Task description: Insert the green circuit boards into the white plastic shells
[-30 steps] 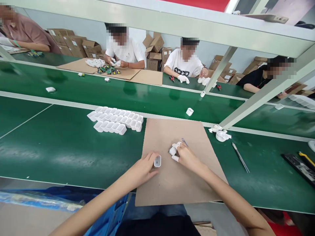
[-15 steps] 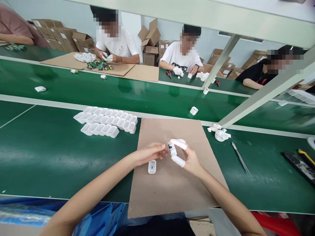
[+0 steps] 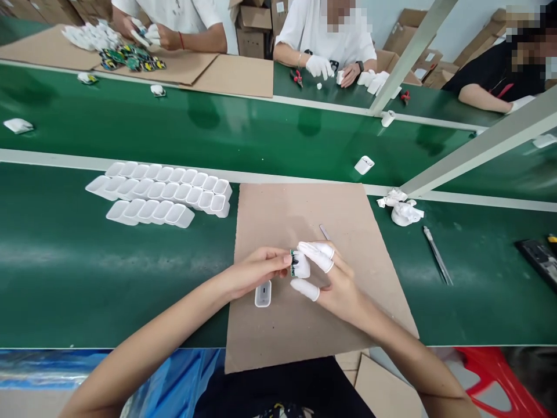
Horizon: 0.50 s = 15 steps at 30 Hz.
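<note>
My left hand pinches a small green circuit board by its edge, with a white block-shaped part joined to its right side. Around that part my right hand curves with thumb and fingers apart. White finger cots cover its thumb and two fingers; whether a fingertip touches the part I cannot tell. Just beyond those fingers a thin grey strip shows, its lower end hidden. Below my left hand a white plastic housing, hollow side up, stands on the cardboard sheet.
Rows of white housings stand left of the cardboard. To the right lie crumpled white material and tweezers. A metal post rises beyond. White parts sit on the green belt; co-workers sit across it.
The view has tipped downward and closer. My left fingers now grip the board, which my right fingers held before; the right thumb and fingers have spread. The board has turned more upright.
</note>
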{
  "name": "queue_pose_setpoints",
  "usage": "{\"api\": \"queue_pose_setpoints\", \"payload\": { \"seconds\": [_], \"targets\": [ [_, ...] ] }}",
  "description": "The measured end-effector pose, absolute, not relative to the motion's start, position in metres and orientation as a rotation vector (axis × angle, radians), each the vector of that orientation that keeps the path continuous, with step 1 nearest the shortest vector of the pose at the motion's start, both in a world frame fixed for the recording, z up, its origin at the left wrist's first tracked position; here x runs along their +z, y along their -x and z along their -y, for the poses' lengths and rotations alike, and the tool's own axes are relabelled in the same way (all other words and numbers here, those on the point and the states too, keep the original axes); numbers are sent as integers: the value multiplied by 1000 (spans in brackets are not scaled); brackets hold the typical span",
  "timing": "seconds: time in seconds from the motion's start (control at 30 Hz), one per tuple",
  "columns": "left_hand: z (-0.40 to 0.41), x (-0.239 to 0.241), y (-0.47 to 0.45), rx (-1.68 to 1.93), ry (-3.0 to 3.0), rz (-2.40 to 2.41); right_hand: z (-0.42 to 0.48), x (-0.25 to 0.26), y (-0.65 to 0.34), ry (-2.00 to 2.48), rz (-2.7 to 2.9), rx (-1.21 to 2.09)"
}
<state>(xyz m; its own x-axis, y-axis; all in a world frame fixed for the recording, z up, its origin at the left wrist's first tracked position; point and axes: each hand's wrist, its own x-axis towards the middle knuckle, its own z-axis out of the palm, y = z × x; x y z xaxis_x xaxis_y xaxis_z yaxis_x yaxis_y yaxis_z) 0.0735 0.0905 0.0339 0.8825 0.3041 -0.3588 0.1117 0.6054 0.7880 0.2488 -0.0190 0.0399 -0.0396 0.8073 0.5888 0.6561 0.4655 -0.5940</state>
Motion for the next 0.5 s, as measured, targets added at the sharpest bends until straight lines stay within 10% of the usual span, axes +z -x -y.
{"api": "queue_pose_setpoints", "payload": {
  "seconds": [0.5],
  "targets": [
    [-90, 44, -75, 92, -945, -397, 21, 45, -252, 1286, 1687, 426]
  ]
}}
